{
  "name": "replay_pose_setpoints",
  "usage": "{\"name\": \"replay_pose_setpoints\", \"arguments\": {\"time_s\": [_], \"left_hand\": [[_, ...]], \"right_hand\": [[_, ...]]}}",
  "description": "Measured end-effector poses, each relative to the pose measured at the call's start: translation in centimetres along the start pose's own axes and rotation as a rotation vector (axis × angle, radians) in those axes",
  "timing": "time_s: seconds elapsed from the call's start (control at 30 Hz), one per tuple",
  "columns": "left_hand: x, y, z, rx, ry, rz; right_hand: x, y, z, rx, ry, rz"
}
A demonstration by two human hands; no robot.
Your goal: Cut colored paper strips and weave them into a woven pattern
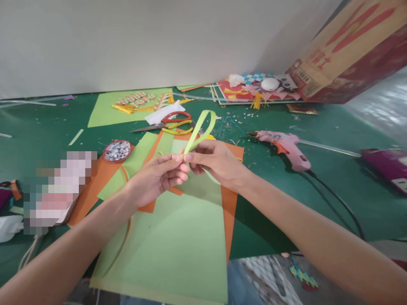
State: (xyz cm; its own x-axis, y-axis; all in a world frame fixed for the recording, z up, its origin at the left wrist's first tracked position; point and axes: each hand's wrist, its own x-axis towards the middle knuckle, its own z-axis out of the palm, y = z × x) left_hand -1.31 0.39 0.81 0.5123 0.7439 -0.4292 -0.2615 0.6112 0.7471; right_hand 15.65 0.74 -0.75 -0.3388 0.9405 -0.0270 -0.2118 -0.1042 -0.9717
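My left hand [159, 176] and my right hand [216, 163] meet above the green table, both pinching the ends of a light green paper strip [201, 127]. The strip is bent into a loop that stands up past my fingertips. Under my hands lie light green paper sheets [178, 241] stacked over orange sheets [229, 212].
Red and yellow scissors [173, 122] lie just beyond the loop. A pink glue gun [286, 146] with its black cord rests to the right. A round box of googly eyes [117, 151] sits at left. Woven paper crafts [140, 101] and a cardboard box [346, 55] stand at the back.
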Motion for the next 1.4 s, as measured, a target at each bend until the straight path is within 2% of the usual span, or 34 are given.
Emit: {"name": "replay_pose_setpoints", "arguments": {"time_s": [0.2,0.4,0.63,0.73,0.87,0.97,1.27,1.4], "left_hand": [[0.1,-0.2,-0.2,0.039,-0.002,-0.003],[0.2,-0.3,-0.4,0.035,-0.026,0.064],[0.0,-0.3,-0.2,0.1,0.025,0.102],[-0.1,-0.4,-0.2,0.17,0.06,0.19],[-0.4,-0.6,0.1,0.413,0.124,0.382],[-0.5,-0.6,0.3,0.552,0.153,0.462],[-0.6,-0.8,0.3,0.66,0.223,0.544],[-0.8,-0.8,0.3,0.664,0.274,0.556]], "right_hand": [[-0.1,0.1,-0.1,-0.013,-0.01,-0.007],[-0.1,0.1,-0.1,-0.021,-0.064,-0.01],[-0.3,-0.2,-0.1,-0.089,-0.085,-0.058],[-0.3,-0.2,-0.2,-0.111,-0.064,-0.056],[-0.2,0.0,0.0,-0.157,-0.01,-0.053],[-0.2,0.2,0.2,-0.169,0.016,-0.048],[-0.1,-0.1,0.1,-0.048,0.009,-0.028],[-0.1,-0.8,-0.1,0.023,0.054,0.011]]}}
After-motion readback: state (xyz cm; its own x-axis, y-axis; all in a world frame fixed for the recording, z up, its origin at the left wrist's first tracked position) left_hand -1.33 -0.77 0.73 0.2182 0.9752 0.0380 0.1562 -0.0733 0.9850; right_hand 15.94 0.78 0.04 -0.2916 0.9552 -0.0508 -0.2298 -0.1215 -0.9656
